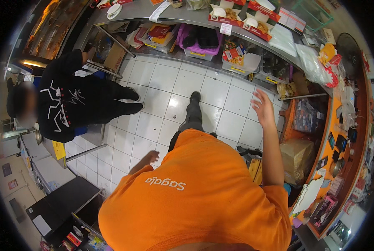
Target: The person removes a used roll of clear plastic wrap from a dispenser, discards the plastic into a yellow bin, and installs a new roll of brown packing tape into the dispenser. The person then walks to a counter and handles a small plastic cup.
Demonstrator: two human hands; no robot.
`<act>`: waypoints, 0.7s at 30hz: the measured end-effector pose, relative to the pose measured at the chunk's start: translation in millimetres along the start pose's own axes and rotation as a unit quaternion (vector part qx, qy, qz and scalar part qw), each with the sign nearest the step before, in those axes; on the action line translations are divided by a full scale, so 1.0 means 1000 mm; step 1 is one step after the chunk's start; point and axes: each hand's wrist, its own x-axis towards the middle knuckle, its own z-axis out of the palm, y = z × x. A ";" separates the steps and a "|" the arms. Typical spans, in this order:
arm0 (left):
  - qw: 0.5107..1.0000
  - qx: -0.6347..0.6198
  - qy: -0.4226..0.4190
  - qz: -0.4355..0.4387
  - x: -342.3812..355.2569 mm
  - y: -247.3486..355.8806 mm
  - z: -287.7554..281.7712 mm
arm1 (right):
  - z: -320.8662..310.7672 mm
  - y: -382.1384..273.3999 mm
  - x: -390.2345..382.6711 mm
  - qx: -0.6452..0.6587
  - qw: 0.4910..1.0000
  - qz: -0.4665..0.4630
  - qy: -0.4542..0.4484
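My right hand (263, 106) is raised over the tiled floor, fingers spread, holding nothing. It is nearest to the steel counter (187, 26) and the orange shelf unit (294, 119) on the right. My left hand (150, 158) hangs low beside my orange shirt, its fingers loosely bent and seemingly holding nothing. Ahead on the counter stand red and white food boxes (224, 15) with fried pieces inside. A paper slip (226, 29) hangs at the counter's edge, and clear plastic bags (283, 39) lie to the right.
On the left a person in black (65, 94) stands by a steel table. Under the counter sit a purple-lidded bin (199, 42) and a clear tub of packets (237, 58). A large wrapped bundle (298, 161) fills the right shelf; phones (331, 140) lie on the orange top.
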 end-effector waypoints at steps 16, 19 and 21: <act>0.854 -0.099 0.229 0.456 -0.027 0.464 -0.298 | 0.190 -0.029 0.322 -0.077 0.987 -0.105 0.092; 0.849 -0.074 0.210 0.479 -0.075 0.549 -0.315 | 0.178 -0.020 0.335 -0.057 0.991 -0.089 0.087; 0.845 -0.063 0.173 0.502 -0.081 0.579 -0.302 | 0.185 -0.030 0.327 -0.104 0.990 -0.066 0.073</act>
